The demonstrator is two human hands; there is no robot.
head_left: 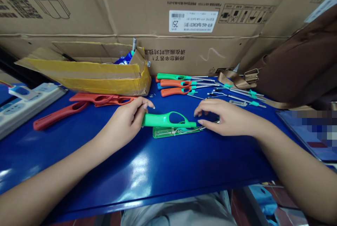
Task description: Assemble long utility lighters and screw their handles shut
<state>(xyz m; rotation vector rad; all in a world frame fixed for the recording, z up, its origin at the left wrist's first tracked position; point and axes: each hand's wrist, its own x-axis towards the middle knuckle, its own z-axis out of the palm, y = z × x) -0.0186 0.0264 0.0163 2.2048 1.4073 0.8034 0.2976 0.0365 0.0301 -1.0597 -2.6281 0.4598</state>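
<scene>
My left hand (133, 115) is closed on the butt end of a green lighter casing half (160, 120), which has an oval trigger opening. Just below that piece lies the other green casing half (164, 133), with a clear part, wires and a turquoise trigger inside. A thin metal tube (207, 125) runs from it to the right. My right hand (218, 115) hovers with curled fingers around this tube, thumb and fingertips apart. Its fingertips are close to the nose of the upper casing half; whether they touch the tube I cannot tell.
Assembled lighters (173, 92) in green, orange and blue lie behind, beside loose metal tubes (243, 98). Red casing halves (60, 115) lie left, before a yellow-taped carton (105, 77). A power strip (34, 99) is far left, a tablet (308, 134) far right. Cardboard (142, 8) walls the back.
</scene>
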